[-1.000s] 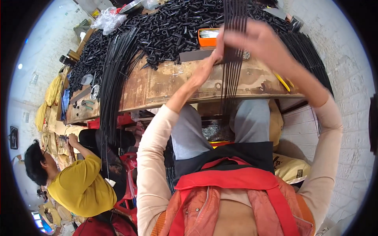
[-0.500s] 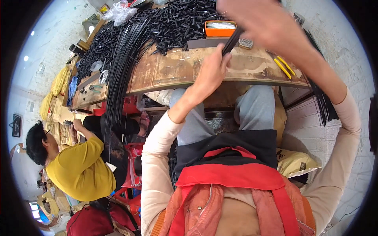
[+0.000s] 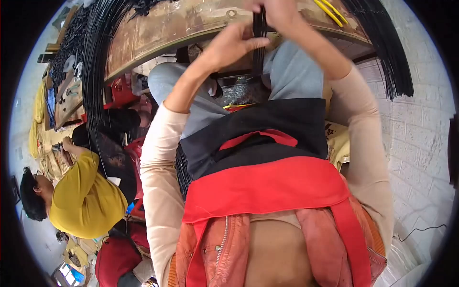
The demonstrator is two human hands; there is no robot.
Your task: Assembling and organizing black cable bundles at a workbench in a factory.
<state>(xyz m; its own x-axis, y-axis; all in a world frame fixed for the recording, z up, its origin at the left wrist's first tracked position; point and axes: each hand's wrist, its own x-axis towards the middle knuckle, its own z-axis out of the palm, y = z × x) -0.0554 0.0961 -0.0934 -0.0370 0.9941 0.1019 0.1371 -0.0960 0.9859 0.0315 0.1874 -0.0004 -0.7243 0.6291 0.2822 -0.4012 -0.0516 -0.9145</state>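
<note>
A bundle of thin, straight black strands (image 3: 258,58) hangs upright just past the table's near edge, its lower end between my knees. My left hand (image 3: 230,46) is closed on it, thumb across the front and fingers partly hidden behind. Higher up, my right hand (image 3: 278,15) wraps round the bundle's upper part, cut off by the top of the picture. The kind of strand is too fine to make out.
Long black strands (image 3: 95,52) drape over the left side of the wooden table (image 3: 155,31). Another sheaf (image 3: 393,57) hangs at the right end, near a tool's yellow handles (image 3: 330,11). A co-worker in a yellow top (image 3: 83,198) sits at left.
Both hands have come down and nearer with the bundle, which now points straight down past the table edge. The view has tilted down, so most of the black pile and the orange box are out of sight.
</note>
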